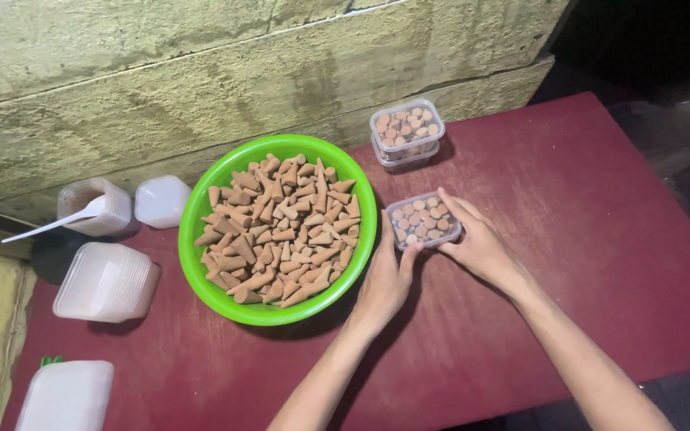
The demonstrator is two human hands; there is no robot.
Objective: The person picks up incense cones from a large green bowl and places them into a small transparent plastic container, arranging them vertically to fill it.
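Note:
A small clear plastic box (423, 220) full of brown cones standing upright sits on the dark red table (584, 239). My left hand (385, 279) grips its near left side and my right hand (477, 239) grips its right side. Just left of it stands a bright green bowl (201, 215) heaped with loose brown cones (281, 231). Behind the box, near the wall, are two more filled clear boxes (406, 132), one stacked on the other.
At the left are a clear cup (109, 211) with a white spoon (49, 225), an upturned white container (161, 201), a stack of clear lids (105, 281) and a white tub (65, 397). A rough stone wall (201, 88) runs behind the table.

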